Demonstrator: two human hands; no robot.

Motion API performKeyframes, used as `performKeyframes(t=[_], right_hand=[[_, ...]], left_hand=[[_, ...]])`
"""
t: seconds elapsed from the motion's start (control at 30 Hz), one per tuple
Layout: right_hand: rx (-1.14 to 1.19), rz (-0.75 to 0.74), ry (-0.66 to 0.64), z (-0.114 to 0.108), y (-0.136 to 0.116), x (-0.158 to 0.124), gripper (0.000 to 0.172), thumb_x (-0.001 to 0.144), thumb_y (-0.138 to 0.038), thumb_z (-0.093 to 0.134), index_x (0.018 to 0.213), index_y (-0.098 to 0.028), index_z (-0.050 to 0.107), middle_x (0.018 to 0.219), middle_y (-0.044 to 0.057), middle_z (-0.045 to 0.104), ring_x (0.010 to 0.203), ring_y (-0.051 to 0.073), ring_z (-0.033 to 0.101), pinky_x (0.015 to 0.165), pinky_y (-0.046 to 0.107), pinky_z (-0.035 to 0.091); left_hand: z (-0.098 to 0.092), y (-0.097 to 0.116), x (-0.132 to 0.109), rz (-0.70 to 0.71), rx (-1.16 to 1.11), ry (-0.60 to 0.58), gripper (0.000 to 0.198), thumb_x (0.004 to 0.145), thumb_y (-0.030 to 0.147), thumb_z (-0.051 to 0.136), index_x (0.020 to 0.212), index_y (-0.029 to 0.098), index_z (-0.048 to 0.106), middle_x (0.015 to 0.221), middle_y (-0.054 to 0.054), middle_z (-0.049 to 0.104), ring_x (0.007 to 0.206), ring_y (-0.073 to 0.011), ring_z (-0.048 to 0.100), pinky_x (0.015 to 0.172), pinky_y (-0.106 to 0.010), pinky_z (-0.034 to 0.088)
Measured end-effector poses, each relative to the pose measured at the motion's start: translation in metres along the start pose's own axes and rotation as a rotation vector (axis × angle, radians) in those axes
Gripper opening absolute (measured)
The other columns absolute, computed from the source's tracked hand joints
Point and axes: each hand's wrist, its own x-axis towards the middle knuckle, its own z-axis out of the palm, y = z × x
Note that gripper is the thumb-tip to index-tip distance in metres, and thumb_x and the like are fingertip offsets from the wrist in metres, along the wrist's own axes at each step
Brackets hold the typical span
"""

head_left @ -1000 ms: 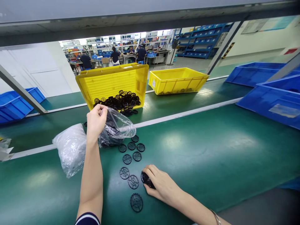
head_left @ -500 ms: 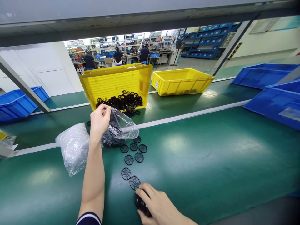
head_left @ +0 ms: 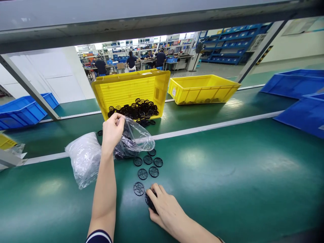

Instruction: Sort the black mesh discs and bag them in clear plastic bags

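Observation:
My left hand [head_left: 113, 131] pinches the rim of a clear plastic bag [head_left: 141, 138], holding its mouth raised and open toward me. Dark parts show through the lower bag. Closed around a stack of black spoked wheels [head_left: 150, 199], my right hand [head_left: 164, 206] rests low over the green surface; my fingers hide part of the stack. Just left of it lies a single black wheel [head_left: 139, 188]. Several more flat black wheels [head_left: 153, 171] are scattered between this hand and the bag mouth.
A full whitish plastic bag [head_left: 84, 158] sits left of my left forearm. Behind, a tilted yellow bin [head_left: 131, 84] spills black wheels. Another yellow bin [head_left: 205, 91] stands to its right. Blue bins [head_left: 293, 82] flank both sides. People [head_left: 131, 61] sit at far benches.
My right hand has moved forward with the stack, onto the spot where a loose wheel lay. The left hand still holds the bag rim. The whole view has shifted slightly.

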Motion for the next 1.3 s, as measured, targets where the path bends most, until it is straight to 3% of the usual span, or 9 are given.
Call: performKeyframes(t=[0.27, 0.47, 0.7, 0.8, 0.9, 1.0, 1.07, 1.2, 1.3], right_hand=[[-0.045, -0.02, -0.019, -0.002, 0.001, -0.001, 0.026, 0.073, -0.012, 0.06, 0.097, -0.019, 0.054, 0.099, 0.009, 0.06, 0.09, 0.028, 0.062, 0.052, 0.031, 0.055], [0.059, -0.035, 0.093, -0.018, -0.013, 0.029, 0.047, 0.078, -0.015, 0.061, 0.124, -0.025, 0.052, 0.11, 0.011, 0.057, 0.097, 0.027, 0.059, 0.058, 0.028, 0.054], [-0.046, -0.01, -0.106, 0.003, -0.025, 0.05, 0.031, 0.079, -0.017, 0.065, 0.11, -0.021, 0.062, 0.11, 0.015, 0.062, 0.096, 0.031, 0.062, 0.055, 0.028, 0.053], [0.088, -0.042, -0.144, -0.025, -0.011, 0.04, 0.025, 0.082, -0.02, 0.065, 0.107, -0.021, 0.063, 0.103, 0.01, 0.064, 0.09, 0.027, 0.065, 0.063, 0.031, 0.056], [0.347, -0.038, 0.066, -0.085, 0.009, 0.043, 0.03, 0.088, -0.023, 0.059, 0.118, -0.025, 0.06, 0.108, 0.006, 0.064, 0.088, 0.02, 0.066, 0.076, 0.032, 0.057], [0.46, -0.006, 0.356, -0.14, 0.027, 0.077, 0.032, 0.093, -0.028, 0.056, 0.124, -0.025, 0.058, 0.12, 0.007, 0.062, 0.105, 0.022, 0.063, 0.094, 0.037, 0.052], [0.413, 0.025, 0.35, -0.155, 0.034, 0.116, 0.031, 0.093, -0.032, 0.058, 0.123, -0.024, 0.06, 0.116, 0.008, 0.064, 0.101, 0.023, 0.064, 0.093, 0.04, 0.051], [0.381, -0.125, 0.143, -0.142, 0.034, 0.197, 0.029, 0.091, -0.022, 0.058, 0.119, -0.014, 0.062, 0.11, 0.012, 0.068, 0.099, 0.026, 0.065, 0.085, 0.038, 0.053], [0.387, -0.294, 0.126, -0.13, 0.032, 0.218, 0.037, 0.087, -0.011, 0.058, 0.124, -0.01, 0.057, 0.121, 0.015, 0.064, 0.111, 0.026, 0.06, 0.093, 0.037, 0.051]], left_hand=[[-0.002, -0.001, 0.0, 0.012, 0.003, 0.004, 0.017, 0.089, 0.03, 0.053, 0.08, 0.021, 0.066, 0.051, 0.007, 0.04, 0.051, -0.011, 0.037, 0.058, -0.025, 0.03], [-0.001, -0.001, -0.001, 0.024, 0.004, 0.012, 0.018, 0.089, 0.03, 0.052, 0.08, 0.022, 0.065, 0.051, 0.007, 0.04, 0.052, -0.0112, 0.038, 0.058, -0.025, 0.03], [-0.002, 0.002, -0.002, 0.01, 0.009, -0.016, 0.019, 0.09, 0.032, 0.05, 0.079, 0.022, 0.063, 0.052, 0.006, 0.043, 0.052, -0.0115, 0.04, 0.059, -0.025, 0.031], [-0.001, 0.003, -0.003, 0.008, 0.011, -0.043, 0.019, 0.09, 0.033, 0.051, 0.08, 0.023, 0.063, 0.052, 0.007, 0.042, 0.052, -0.0115, 0.04, 0.059, -0.025, 0.031], [-0.002, 0.005, -0.004, 0.022, 0.016, -0.079, 0.019, 0.091, 0.035, 0.052, 0.082, 0.023, 0.063, 0.052, 0.007, 0.04, 0.052, -0.0112, 0.04, 0.058, -0.025, 0.03], [-0.003, 0.008, -0.006, 0.049, 0.021, -0.12, 0.018, 0.091, 0.036, 0.053, 0.084, 0.023, 0.064, 0.053, 0.007, 0.042, 0.053, -0.0111, 0.042, 0.059, -0.025, 0.031], [-0.004, 0.011, -0.008, 0.052, 0.014, -0.153, 0.018, 0.091, 0.036, 0.054, 0.086, 0.024, 0.065, 0.054, 0.007, 0.045, 0.054, -0.0113, 0.044, 0.059, -0.024, 0.032], [0.0, 0.012, -0.01, 0.065, 0.001, -0.197, 0.017, 0.091, 0.033, 0.052, 0.09, 0.024, 0.066, 0.059, 0.005, 0.053, 0.058, -0.0125, 0.049, 0.059, -0.024, 0.034], [0.004, 0.009, -0.007, 0.054, 0.013, -0.164, 0.016, 0.09, 0.03, 0.053, 0.09, 0.024, 0.067, 0.063, 0.004, 0.059, 0.062, -0.0135, 0.054, 0.062, -0.024, 0.036]])
